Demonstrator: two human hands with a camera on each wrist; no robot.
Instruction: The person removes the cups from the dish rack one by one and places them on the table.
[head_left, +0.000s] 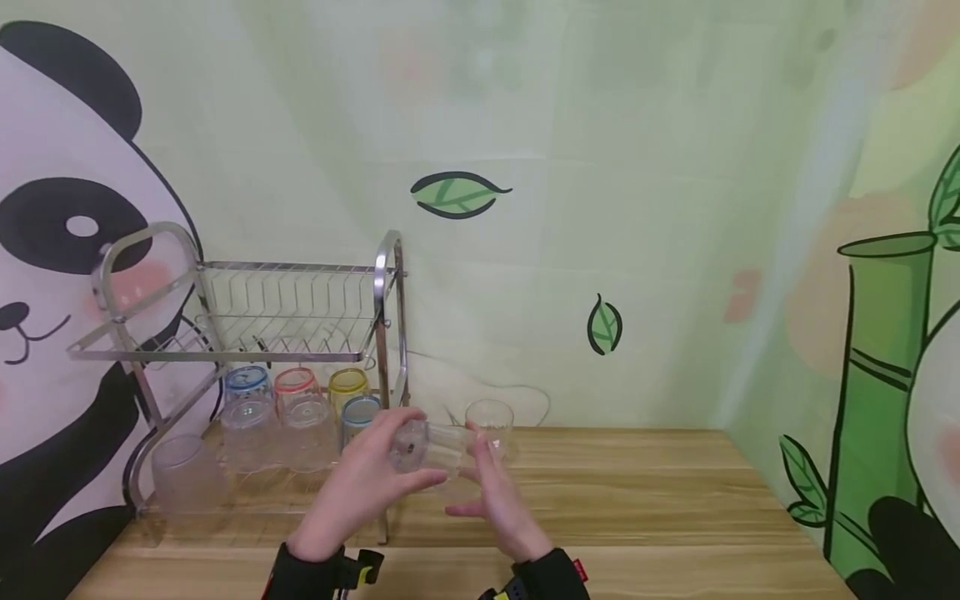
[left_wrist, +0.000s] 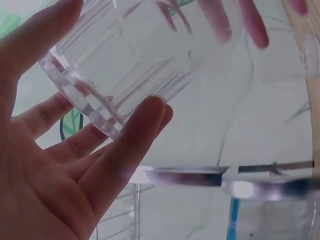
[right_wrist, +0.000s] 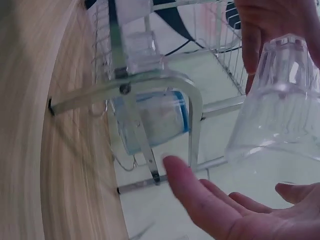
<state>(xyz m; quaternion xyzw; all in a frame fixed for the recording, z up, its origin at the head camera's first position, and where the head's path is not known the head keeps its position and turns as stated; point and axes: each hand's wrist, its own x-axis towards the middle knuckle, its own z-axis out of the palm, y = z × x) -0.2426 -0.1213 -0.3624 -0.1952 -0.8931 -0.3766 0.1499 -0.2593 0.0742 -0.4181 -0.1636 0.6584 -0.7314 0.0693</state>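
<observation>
A clear drinking glass lies sideways in the air in front of the rack's right end, its thick base to the left and its mouth to the right. My left hand grips it near the base; in the left wrist view the thumb and fingers curl round the faceted bottom of the glass. At the mouth end is my right hand, its fingers spread. The right wrist view has this right hand palm up beside the wide rim of the glass, holding nothing.
A two-tier metal dish rack stands at the left. Several upturned glasses fill its lower level, some with a blue rim, red rim or yellow rim. Another clear glass stands on the wooden table by the back wall.
</observation>
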